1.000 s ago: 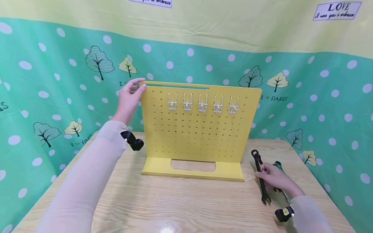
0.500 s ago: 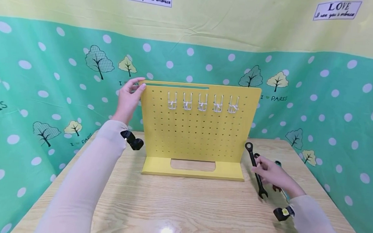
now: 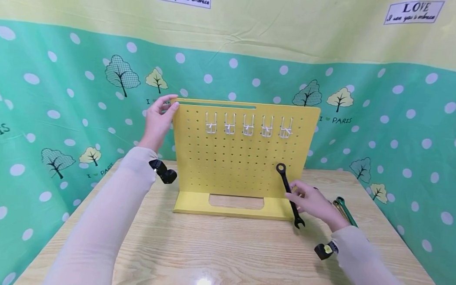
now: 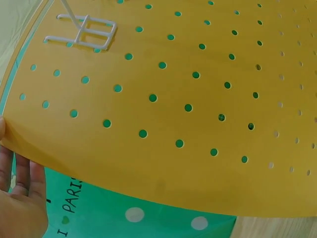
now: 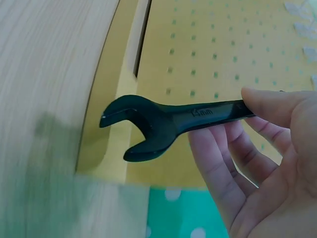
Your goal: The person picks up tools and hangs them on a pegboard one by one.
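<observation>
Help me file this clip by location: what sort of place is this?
Probably a small indoor workspace, perhaps set up for filming: a wooden table with a printed curtain behind and on both sides, plus a yellow pegboard and a black wrench.

left wrist view: left hand (image 4: 23, 210) cut off
</observation>
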Available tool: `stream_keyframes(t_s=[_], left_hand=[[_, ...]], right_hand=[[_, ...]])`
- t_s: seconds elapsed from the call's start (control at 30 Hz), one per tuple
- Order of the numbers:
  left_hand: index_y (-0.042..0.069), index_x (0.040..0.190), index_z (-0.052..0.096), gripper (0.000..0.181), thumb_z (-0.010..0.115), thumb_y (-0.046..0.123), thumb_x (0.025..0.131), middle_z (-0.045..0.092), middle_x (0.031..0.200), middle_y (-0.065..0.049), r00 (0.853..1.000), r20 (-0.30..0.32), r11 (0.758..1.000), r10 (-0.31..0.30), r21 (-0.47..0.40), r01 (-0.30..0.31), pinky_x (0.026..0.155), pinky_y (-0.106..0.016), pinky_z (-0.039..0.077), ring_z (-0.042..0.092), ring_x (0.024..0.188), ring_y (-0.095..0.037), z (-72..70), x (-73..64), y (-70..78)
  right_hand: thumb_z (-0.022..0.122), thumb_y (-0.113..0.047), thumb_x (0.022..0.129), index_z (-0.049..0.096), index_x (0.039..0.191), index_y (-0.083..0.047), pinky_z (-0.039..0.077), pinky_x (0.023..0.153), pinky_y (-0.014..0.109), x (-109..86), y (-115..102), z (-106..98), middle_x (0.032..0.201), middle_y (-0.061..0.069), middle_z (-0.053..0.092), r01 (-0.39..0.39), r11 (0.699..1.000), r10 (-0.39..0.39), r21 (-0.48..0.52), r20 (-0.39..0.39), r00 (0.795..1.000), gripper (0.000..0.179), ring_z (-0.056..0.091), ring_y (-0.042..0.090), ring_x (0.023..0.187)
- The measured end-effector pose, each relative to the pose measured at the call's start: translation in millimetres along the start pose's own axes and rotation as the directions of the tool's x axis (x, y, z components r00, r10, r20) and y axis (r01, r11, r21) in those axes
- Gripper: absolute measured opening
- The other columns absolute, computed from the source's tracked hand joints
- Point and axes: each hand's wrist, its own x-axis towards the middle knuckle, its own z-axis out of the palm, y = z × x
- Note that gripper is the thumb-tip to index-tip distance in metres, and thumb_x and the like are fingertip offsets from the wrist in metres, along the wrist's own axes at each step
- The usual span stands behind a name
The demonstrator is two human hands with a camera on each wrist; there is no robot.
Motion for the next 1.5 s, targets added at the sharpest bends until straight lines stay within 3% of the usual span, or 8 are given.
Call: stream_keyframes(t_s=[0.5,0.8,1.1,1.5], left_hand=[[0.029,0.132,0.064,0.033,0.061,0.036,0.1,0.057,0.122,-0.003,1.0,-0.011,1.0,-0.006,0.0,0.006,0.089,-0.032,0.052,0.058,0.105,-0.016,1.5,0.5,-1.6],[0.028,0.133,0.063,0.034,0.061,0.036,0.1,0.057,0.123,-0.003,1.0,0.001,1.0,0.001,-0.007,-0.001,0.092,-0.033,0.052,0.057,0.107,-0.018,1.3,0.3,-0.5],[0.029,0.132,0.064,0.033,0.061,0.035,0.1,0.057,0.121,-0.003,1.0,-0.003,1.0,0.005,-0.009,-0.006,0.093,-0.034,0.052,0.057,0.107,-0.018,0.9,0.2,-2.3],[0.029,0.132,0.064,0.033,0.061,0.036,0.1,0.057,0.122,-0.003,1.0,-0.013,1.0,0.009,-0.005,-0.009,0.09,-0.033,0.051,0.058,0.107,-0.017,1.4,0.7,-2.4]], right_hand=[[0.063,-0.033,0.101,0.057,0.124,-0.009,0.06,0.069,0.046,37.7,-58.0,47.2,0.096,0.01,0.063,0.164,0.984,-0.165,0.064,0.025,0.986,0.033,0.063,0.024,0.077],[0.064,-0.034,0.1,0.061,0.119,-0.017,0.06,0.072,0.049,53.8,-97.4,68.2,0.098,0.01,0.062,0.241,0.96,-0.246,0.144,0.02,0.969,0.026,0.062,0.026,0.083],[0.065,-0.04,0.099,0.06,0.126,-0.013,0.061,0.071,0.041,71.6,-120.5,84.7,0.097,0.009,0.064,0.281,0.938,-0.286,0.206,-0.005,0.958,0.038,0.063,0.025,0.086],[0.066,-0.039,0.098,0.06,0.125,-0.012,0.06,0.075,0.048,88.2,-151.4,93.7,0.096,0.009,0.065,0.311,0.911,-0.316,0.272,-0.026,0.948,0.039,0.064,0.026,0.086]])
